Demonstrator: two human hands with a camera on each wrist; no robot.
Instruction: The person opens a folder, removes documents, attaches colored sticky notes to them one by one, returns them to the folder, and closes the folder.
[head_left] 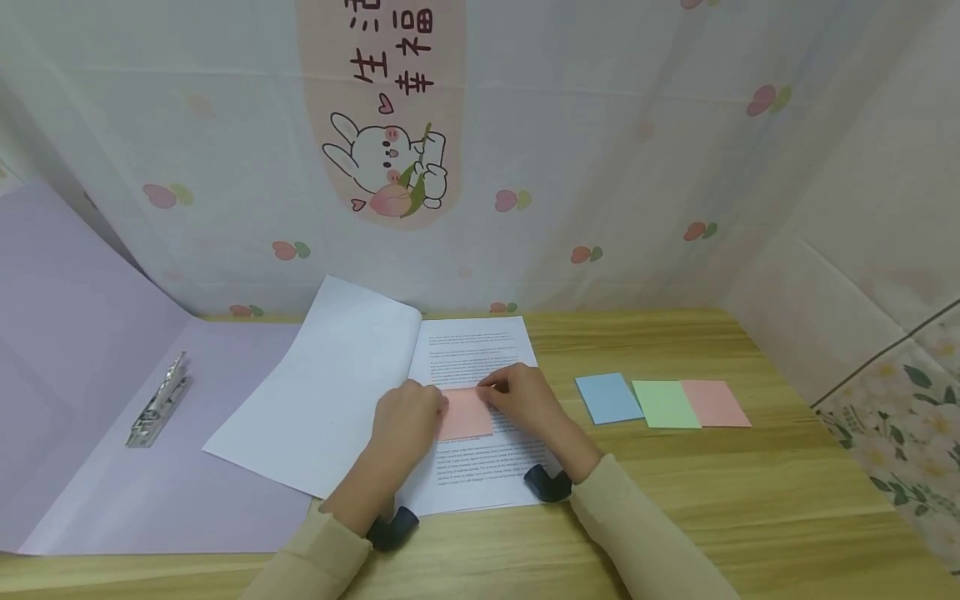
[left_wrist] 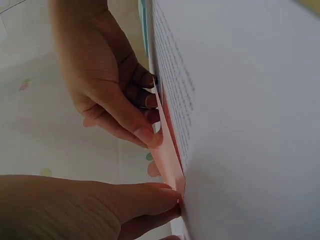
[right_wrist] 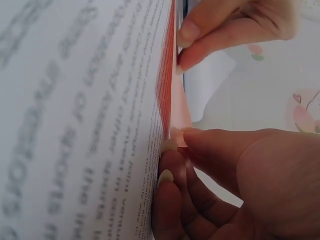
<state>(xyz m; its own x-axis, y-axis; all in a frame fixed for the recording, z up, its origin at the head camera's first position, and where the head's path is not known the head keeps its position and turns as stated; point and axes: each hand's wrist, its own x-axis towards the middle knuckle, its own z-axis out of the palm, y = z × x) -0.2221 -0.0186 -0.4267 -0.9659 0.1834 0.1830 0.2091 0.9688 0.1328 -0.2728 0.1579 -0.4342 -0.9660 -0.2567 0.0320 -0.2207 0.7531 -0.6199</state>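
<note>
A pink sticky note [head_left: 467,416] lies over the printed page [head_left: 480,471] of an opened stack of paper. My left hand [head_left: 406,417] pinches its left edge between thumb and finger. At its upper right corner, my right hand [head_left: 523,402] pinches the paper with thumb and fingertips. In the left wrist view the pink note [left_wrist: 167,162] stretches between both hands, close over the text. From the right wrist view, the note [right_wrist: 181,107] shows edge-on, with a reddish shadow on the page beneath it.
A blank turned-over sheet [head_left: 322,392] covers part of a lilac folder [head_left: 240,508] with a metal clip [head_left: 159,402]. On the wooden table [head_left: 675,508], to the right, lie blue [head_left: 609,397], green [head_left: 667,405] and pink [head_left: 716,403] sticky notes. A patterned curtain [head_left: 600,167] hangs behind.
</note>
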